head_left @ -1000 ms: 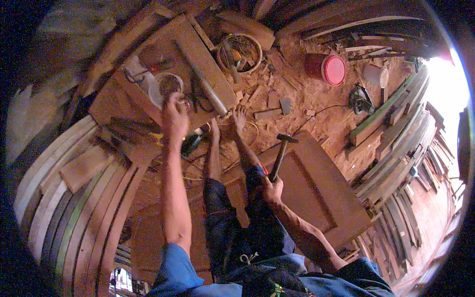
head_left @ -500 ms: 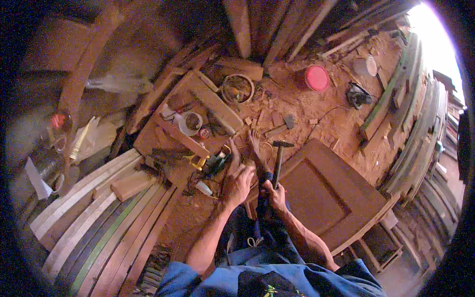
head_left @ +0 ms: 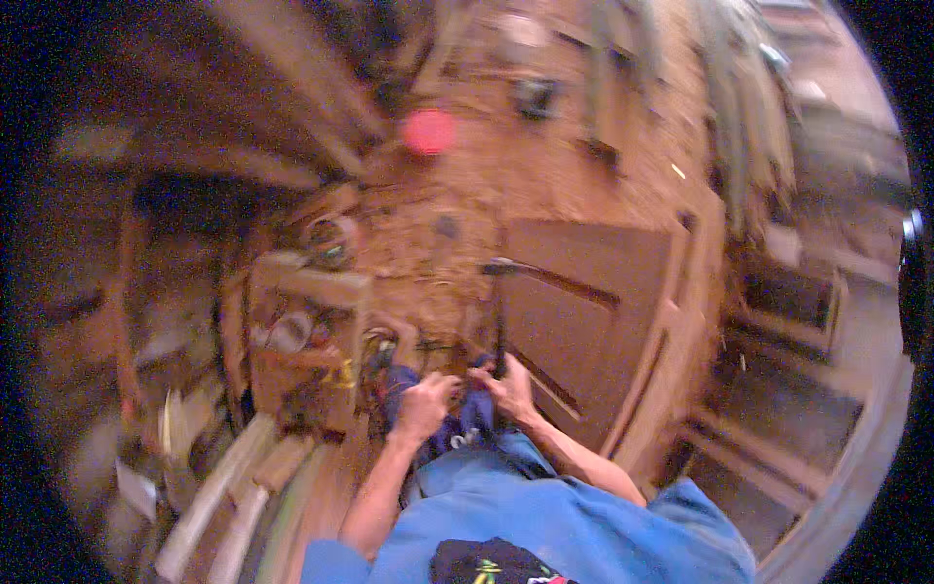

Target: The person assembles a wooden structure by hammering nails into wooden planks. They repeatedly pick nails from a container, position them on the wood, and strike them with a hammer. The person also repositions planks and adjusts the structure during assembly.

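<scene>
My right hand (head_left: 511, 389) is closed round the handle of a hammer (head_left: 501, 311), whose dark head points up and away from me. The hammer stands out against the near left part of a brown wooden panel door (head_left: 632, 253). Left of it, my left hand (head_left: 424, 405) is held over my lap with its fingers curled together; motion blur hides what is in them, if anything. The two hands are a short way apart.
A low wooden bench (head_left: 362, 292) at the left carries a pale tub (head_left: 289, 332) and tools. Beyond it stands a round container (head_left: 331, 238). A red round lid (head_left: 428, 131) lies farther off on the sawdust-covered floor. Timber planks (head_left: 209, 496) lie near left, more boards (head_left: 744, 127) far right.
My view has swung to the right, so the bench and red lid appear farther left. My left hand has come lower, its fingers now curled. The hammer stays in my right hand.
</scene>
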A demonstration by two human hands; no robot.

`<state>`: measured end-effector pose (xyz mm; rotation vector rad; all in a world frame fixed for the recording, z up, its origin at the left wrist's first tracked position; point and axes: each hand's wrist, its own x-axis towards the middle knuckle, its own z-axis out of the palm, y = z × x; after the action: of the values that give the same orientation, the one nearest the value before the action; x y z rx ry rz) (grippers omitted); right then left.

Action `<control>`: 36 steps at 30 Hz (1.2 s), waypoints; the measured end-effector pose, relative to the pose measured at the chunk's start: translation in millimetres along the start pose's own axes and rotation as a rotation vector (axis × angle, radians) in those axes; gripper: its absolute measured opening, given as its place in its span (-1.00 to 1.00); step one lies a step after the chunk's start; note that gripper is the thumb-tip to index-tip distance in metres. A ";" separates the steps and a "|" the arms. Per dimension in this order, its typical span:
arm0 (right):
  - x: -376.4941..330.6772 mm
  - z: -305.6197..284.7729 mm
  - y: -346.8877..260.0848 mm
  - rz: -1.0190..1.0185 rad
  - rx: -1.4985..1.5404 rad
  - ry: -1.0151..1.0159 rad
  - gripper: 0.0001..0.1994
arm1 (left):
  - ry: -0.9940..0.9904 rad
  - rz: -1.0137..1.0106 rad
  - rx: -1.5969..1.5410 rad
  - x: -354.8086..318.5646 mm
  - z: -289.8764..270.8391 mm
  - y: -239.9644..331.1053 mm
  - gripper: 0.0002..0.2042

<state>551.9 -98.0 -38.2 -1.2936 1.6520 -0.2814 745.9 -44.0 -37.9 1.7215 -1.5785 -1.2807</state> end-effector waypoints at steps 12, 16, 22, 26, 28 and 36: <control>-36.5 -223.7 6.8 -0.137 0.269 0.516 -0.72 | -0.228 0.370 0.145 124.8 70.2 182.4 -0.84; -62.1 -277.6 49.7 -0.057 0.323 0.676 -0.80 | -0.159 0.508 0.225 178.8 117.7 239.2 -0.86; -70.7 -294.7 109.3 0.004 0.362 0.831 -0.74 | -0.063 0.565 0.321 273.5 180.3 269.8 -0.85; -69.3 -291.1 124.0 0.079 0.454 0.752 -0.73 | -0.072 0.560 0.400 300.7 194.3 275.5 -0.84; -67.2 -292.6 123.3 0.071 0.473 0.721 -0.72 | -0.132 0.512 0.434 308.6 196.6 276.4 -0.76; -55.4 -317.7 109.9 0.098 0.366 0.585 -0.61 | -0.202 0.597 0.493 334.4 203.1 266.4 -0.83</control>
<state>231.1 -122.8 73.7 -0.8915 2.0160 -0.9250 404.5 -370.8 -12.2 1.2143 -2.4419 -0.8200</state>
